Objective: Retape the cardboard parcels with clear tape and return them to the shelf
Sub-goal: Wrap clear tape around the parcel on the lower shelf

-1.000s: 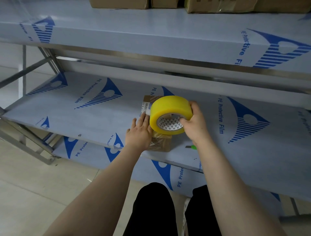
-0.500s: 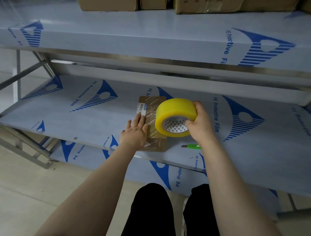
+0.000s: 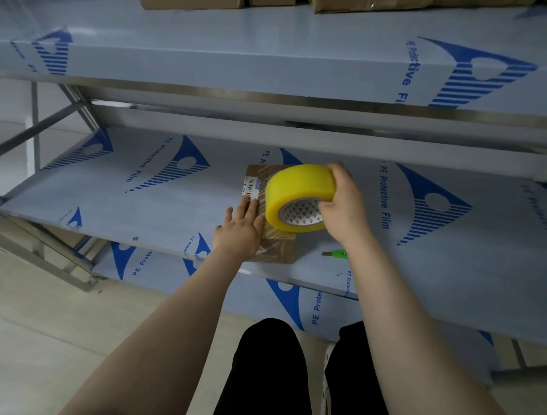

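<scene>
While the flat cardboard parcel (image 3: 280,246) lies near the front edge of the middle shelf (image 3: 148,207), the left hand (image 3: 239,229) rests flat on its 8 o'clock side. The fingers are straight and together, with the tips at the barcode label (image 3: 251,186). The right hand (image 3: 343,204) is curled round the yellowish tape roll (image 3: 296,192), holding it over the parcel's 2 o'clock part. Can't tell if the roll actually touches the cardboard. A green utility knife (image 3: 337,253) sits just beside the parcel at 4 o'clock. More boxes (image 3: 192,3) are up top at 12.
</scene>
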